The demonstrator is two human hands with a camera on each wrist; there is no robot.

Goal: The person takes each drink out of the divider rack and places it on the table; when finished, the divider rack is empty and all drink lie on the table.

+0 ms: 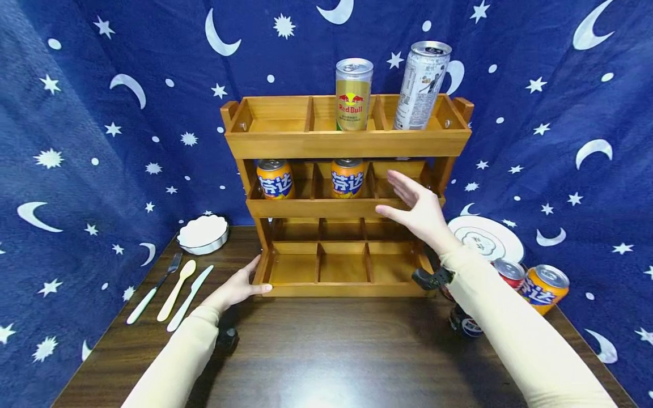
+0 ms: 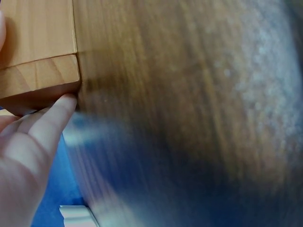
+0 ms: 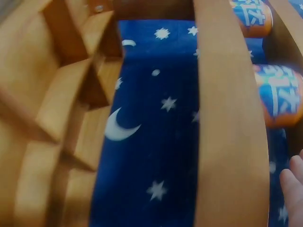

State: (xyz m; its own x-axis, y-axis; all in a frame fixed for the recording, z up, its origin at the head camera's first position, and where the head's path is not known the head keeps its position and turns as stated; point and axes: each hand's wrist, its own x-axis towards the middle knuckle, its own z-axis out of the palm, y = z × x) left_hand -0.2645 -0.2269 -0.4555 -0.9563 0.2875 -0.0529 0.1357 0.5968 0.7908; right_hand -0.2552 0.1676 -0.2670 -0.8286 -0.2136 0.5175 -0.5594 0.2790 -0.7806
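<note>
A wooden three-tier rack stands on the dark table. My left hand holds its lower left corner, thumb at the front board and fingers along the side; in the left wrist view a fingertip touches the wood. My right hand is raised before the middle tier's right compartment, fingers extended and thumb apart, holding nothing. Orange cans sit in that tier's left and middle compartments. On the top tier, a gold Red Bull can stands in the middle and a tall whitish can at the right.
Right of the rack, partly behind my right arm, are an orange can, a red can, a dark can and a white plate. At left lie a fork, spoon and knife, with a white dish behind.
</note>
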